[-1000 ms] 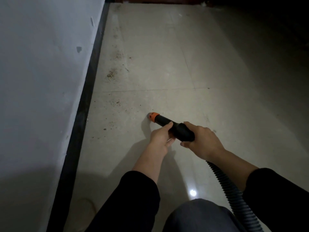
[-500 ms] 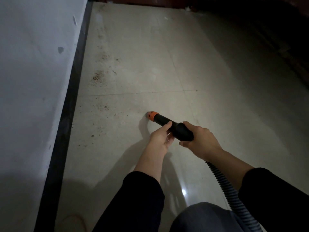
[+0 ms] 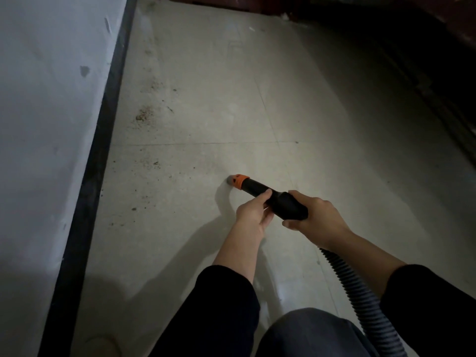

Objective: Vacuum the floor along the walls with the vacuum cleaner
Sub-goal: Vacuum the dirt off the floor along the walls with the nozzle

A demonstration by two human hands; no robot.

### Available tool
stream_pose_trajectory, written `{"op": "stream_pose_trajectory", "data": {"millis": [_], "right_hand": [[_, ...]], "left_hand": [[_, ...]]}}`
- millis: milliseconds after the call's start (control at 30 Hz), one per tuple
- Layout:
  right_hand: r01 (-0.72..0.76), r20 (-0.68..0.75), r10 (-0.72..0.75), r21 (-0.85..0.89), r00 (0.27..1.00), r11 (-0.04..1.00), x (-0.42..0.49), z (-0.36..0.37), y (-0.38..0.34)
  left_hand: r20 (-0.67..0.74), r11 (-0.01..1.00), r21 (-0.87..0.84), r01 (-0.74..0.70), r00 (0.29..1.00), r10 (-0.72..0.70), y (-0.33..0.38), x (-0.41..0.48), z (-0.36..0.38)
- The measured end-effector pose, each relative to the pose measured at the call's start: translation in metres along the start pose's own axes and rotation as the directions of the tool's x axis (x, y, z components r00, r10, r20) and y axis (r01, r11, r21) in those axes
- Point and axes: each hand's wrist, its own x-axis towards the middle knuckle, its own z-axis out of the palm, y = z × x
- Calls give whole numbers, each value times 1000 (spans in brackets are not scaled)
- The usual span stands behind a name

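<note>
A black vacuum nozzle with an orange tip points at the pale tiled floor, the tip touching or just above it. My left hand holds the front of the tube with thumb and fingers curled round it. My right hand grips the thicker rear end. A ribbed grey hose runs from there to the lower right. Brown crumbs and dirt lie on the floor near the wall, to the left of the tip.
A white wall with a black baseboard runs along the left. My knee fills the bottom middle. Dark furniture or a ledge borders the floor at the right and a reddish edge lies at the far end.
The view shifted slightly left and right between frames; the nozzle and both hands keep nearly the same pose, the tip staying on the same patch of floor.
</note>
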Motion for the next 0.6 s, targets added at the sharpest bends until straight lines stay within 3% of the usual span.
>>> {"op": "stream_pose_trajectory", "data": {"millis": [600], "right_hand": [[132, 55, -134, 28, 989, 991, 45, 11, -52]], "left_hand": [[-81, 988, -126, -86, 994, 77, 48, 9, -31]]}}
